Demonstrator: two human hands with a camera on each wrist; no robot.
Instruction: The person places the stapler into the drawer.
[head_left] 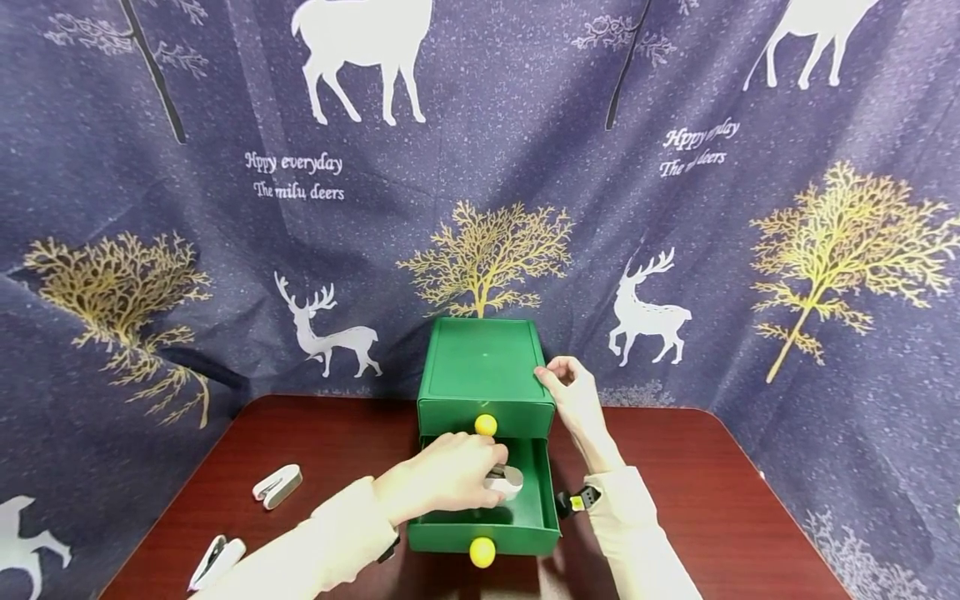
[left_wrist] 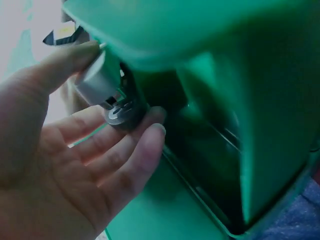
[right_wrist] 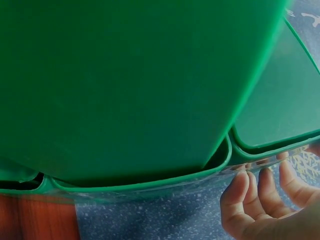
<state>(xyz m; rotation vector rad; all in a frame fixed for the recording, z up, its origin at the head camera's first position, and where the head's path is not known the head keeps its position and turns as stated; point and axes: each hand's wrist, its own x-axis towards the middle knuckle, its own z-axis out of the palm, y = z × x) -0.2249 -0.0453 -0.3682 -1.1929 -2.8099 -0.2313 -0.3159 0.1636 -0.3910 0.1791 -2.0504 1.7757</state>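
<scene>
A green two-drawer cabinet (head_left: pixel 483 358) stands at the table's far middle, its upper drawer closed. The lower drawer (head_left: pixel 536 475) is pulled out. My left hand (head_left: pixel 453 471) is over that drawer, pinching a small white-and-grey stapler (head_left: pixel 506 482) between thumb and fingers. In the left wrist view the stapler (left_wrist: pixel 97 82) shows a pale rounded end and a dark slotted base, close to the green drawer front. My right hand (head_left: pixel 573 400) rests its fingertips on the cabinet's upper right side; the right wrist view shows its bent fingers (right_wrist: pixel 267 192) against the side wall.
Two more white staplers lie on the left of the reddish-brown table (head_left: pixel 720 500): one farther back (head_left: pixel 277 485), the other nearer (head_left: pixel 217 562), partly behind the left sleeve. Yellow ball knobs (head_left: pixel 482 552) stick out from both drawer fronts. A dark patterned curtain (head_left: pixel 480 150) hangs behind.
</scene>
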